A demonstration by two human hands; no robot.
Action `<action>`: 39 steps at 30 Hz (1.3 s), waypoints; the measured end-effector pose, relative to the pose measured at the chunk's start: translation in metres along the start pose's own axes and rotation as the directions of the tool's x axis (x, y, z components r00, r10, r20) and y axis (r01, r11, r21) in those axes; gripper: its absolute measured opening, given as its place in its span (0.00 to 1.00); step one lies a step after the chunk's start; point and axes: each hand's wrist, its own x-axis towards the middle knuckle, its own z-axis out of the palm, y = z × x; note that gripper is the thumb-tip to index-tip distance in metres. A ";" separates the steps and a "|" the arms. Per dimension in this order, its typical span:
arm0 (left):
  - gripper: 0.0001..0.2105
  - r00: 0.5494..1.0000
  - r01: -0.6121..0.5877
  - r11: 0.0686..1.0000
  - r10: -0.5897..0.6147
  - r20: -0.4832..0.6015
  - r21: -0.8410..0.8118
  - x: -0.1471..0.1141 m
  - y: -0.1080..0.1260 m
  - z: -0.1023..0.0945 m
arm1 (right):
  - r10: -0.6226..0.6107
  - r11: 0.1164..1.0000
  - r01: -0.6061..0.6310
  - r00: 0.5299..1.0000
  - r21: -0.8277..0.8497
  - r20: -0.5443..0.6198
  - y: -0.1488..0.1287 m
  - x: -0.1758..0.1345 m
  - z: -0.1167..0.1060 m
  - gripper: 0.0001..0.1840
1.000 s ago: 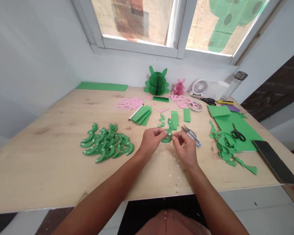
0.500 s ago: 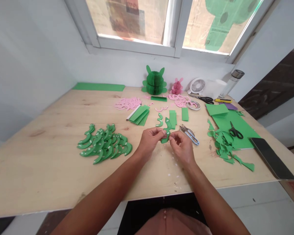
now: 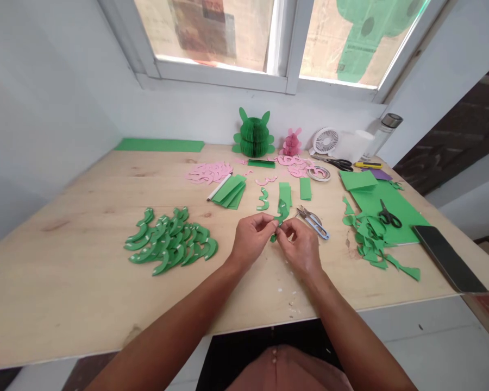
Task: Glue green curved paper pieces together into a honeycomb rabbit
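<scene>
A curved green paper cutout [image 3: 283,210] with small white patches is pinched between both hands above the table's middle. My left hand [image 3: 253,237] grips it from the left with thumb and forefinger. From the right, my right hand [image 3: 300,244] closes its fingertips on the lower part, which is mostly hidden. Just beyond lies a similar wavy green cutout [image 3: 263,200], and green paper strips [image 3: 284,191] are partly behind the held piece. Blue-handled thread snips [image 3: 314,221] rest near my right fingers.
To the left is a heap of curved green cutouts [image 3: 171,239]. Green scraps [image 3: 369,239], black scissors [image 3: 389,214] and a phone [image 3: 448,258] lie right. A green honeycomb paper figure [image 3: 254,137], a pink one [image 3: 292,143] and a small fan [image 3: 325,141] stand by the wall.
Both hands have come closer together, and my right fingers now pinch the cutout's lower part. The cutout has tilted, its upper end leaning further right. The view has shifted slightly.
</scene>
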 end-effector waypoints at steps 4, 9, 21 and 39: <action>0.05 0.999 -0.051 0.998 0.051 0.013 0.045 -0.001 -0.008 0.001 | 0.000 0.999 0.000 1.000 -0.053 -0.008 0.002 0.000 0.001 0.05; 0.04 0.998 -0.066 0.997 0.065 0.014 0.044 -0.001 -0.009 0.001 | -0.032 0.992 0.027 0.999 -0.120 -0.042 0.003 -0.001 0.003 0.05; 0.04 0.998 0.014 0.998 -0.018 -0.054 -0.061 0.000 -0.005 0.003 | -0.228 0.935 0.194 0.970 -0.296 -0.084 0.003 -0.002 0.004 0.09; 0.05 0.992 0.110 0.978 -0.120 -0.047 -0.178 -0.002 0.000 0.005 | -0.219 0.950 0.166 0.958 -0.264 -0.184 0.009 -0.001 0.008 0.07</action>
